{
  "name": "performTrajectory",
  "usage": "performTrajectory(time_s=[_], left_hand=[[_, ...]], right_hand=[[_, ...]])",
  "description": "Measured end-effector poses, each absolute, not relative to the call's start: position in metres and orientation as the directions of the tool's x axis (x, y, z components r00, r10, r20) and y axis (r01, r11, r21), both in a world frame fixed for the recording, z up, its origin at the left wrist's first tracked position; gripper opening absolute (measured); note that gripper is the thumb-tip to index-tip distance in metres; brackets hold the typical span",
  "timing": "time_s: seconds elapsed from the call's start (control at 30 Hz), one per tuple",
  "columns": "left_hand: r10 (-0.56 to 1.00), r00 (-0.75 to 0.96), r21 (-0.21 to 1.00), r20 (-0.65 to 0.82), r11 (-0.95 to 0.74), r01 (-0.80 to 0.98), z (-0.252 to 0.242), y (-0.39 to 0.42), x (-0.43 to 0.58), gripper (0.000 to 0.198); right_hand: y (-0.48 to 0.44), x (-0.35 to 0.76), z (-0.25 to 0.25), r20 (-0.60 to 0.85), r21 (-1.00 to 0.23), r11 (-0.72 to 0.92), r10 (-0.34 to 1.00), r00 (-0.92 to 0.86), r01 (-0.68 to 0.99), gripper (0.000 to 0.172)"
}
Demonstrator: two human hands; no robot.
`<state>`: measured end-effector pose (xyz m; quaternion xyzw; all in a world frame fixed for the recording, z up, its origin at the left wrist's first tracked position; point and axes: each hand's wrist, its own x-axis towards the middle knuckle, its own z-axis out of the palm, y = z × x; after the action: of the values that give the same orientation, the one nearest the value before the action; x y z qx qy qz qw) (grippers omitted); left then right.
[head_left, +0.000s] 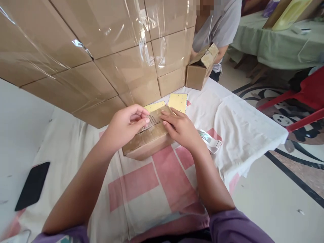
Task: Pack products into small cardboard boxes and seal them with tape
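A small brown cardboard box (149, 143) lies in front of me on the cloth-covered table. Along its top seam runs wrinkled, shiny clear tape (151, 123). My left hand (130, 123) is closed in a pinch at the seam, on the near end of that tape; the exact grip is partly hidden by the fingers. With fingers stretched out, my right hand (178, 126) rests on the right part of the box top. Beside my right forearm lies a white tape dispenser (211, 141). Yellow scalloped cards (178, 102) lie just behind the box.
A tall wall of taped cartons (129, 76) stands behind. At its right end, a person in a grey shirt (225, 27) is behind an open carton (197, 76). A black phone (32, 185) lies at left. A red chair (311, 91) stands right of the table's edge.
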<state>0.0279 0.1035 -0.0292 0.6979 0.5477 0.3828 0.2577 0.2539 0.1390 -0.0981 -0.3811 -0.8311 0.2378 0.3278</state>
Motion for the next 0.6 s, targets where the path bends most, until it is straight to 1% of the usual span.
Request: performTrajectory(time_s=[0.13, 0.23, 0.3, 0.37, 0.47, 0.6], left_hand=[[0.966, 0.207, 0.76, 0.154, -0.25, 0.6, -0.027, 0.121, 0.034, 0.014], [0.959, 0.268, 0.734, 0.095, -0.25, 0.631, -0.028, 0.13, 0.045, 0.013], [0.947, 0.318, 0.715, 0.037, -0.247, 0.654, -0.029, 0.134, 0.052, 0.011], [0.935, 0.354, 0.7, -0.011, -0.245, 0.671, -0.03, 0.137, 0.058, 0.011], [0.929, 0.371, 0.678, -0.004, -0.27, 0.684, -0.033, 0.14, 0.065, 0.011], [0.924, 0.371, 0.597, 0.093, -0.35, 0.722, -0.033, 0.138, 0.071, 0.01]], right_hand=[[0.138, 0.261, -0.101, 0.379, -0.74, 0.569, 0.793, -0.478, 0.358, 0.047], [0.14, 0.265, -0.106, 0.378, -0.82, 0.527, 0.793, -0.477, 0.226, 0.051], [0.141, 0.267, -0.109, 0.391, -0.847, 0.51, 0.79, -0.471, 0.151, 0.052], [0.142, 0.267, -0.111, 0.384, -0.869, 0.482, 0.801, -0.46, 0.113, 0.053], [0.142, 0.267, -0.111, 0.352, -0.896, 0.436, 0.816, -0.458, 0.088, 0.055], [0.141, 0.268, -0.11, 0.362, -0.901, 0.431, 0.807, -0.466, 0.045, 0.054]])
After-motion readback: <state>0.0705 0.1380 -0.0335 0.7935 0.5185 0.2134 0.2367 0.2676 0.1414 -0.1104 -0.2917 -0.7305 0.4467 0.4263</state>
